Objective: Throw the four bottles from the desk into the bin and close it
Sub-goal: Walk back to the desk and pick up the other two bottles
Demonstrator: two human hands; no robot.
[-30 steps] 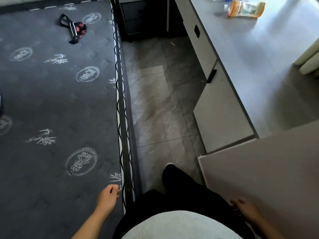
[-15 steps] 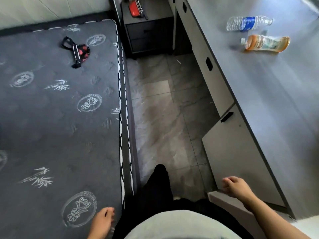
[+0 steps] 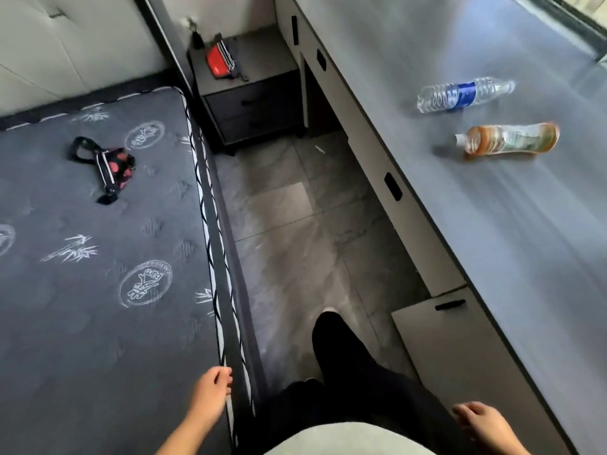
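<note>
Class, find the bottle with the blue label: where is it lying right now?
In the head view, the blue-label bottle lies on its side on the grey desk, upper right, just beyond the orange bottle and apart from it.

Dim room, daylight apparently from the upper right, pale glare streaking across the desk (image 3: 492,224), motion blur throughout, wide-angle bending at edges, floor (image 3: 295,241) shadowed

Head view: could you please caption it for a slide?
Both hands empty; two bottles lie on the desk.
</note>
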